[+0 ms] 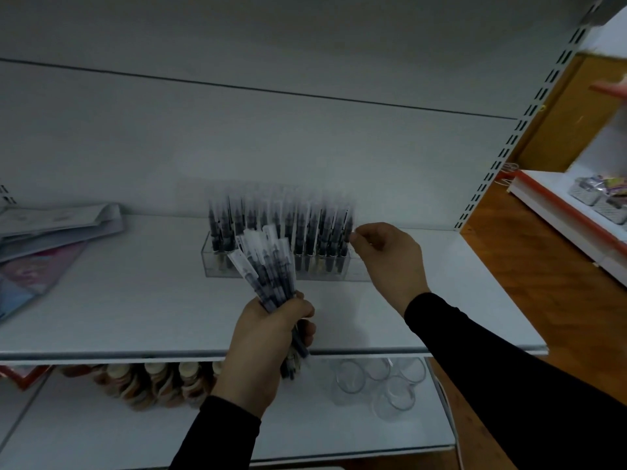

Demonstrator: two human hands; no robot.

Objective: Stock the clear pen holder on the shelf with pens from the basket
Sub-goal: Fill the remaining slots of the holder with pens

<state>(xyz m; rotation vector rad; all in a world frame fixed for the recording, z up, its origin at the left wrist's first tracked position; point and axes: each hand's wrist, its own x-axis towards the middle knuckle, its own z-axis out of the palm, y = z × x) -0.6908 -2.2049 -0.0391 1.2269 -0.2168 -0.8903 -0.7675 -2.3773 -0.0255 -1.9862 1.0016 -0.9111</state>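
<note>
Pens in holder (281,228) motion-blurred.

Head-worn camera looks forward and down, close over the shelf (101,317).

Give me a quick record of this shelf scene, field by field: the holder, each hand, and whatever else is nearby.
holder: clear plastic pen holder on the white metal shelf, mostly filled with upright dark wrapped pens
left hand: left hand grips a fanned bunch of dark wrapped pens
right hand: right hand at the holder's right end, fingertips pinched; what it pinches is blurred
shelf left: flat packets
lower shelf: clear plastic cups
</note>
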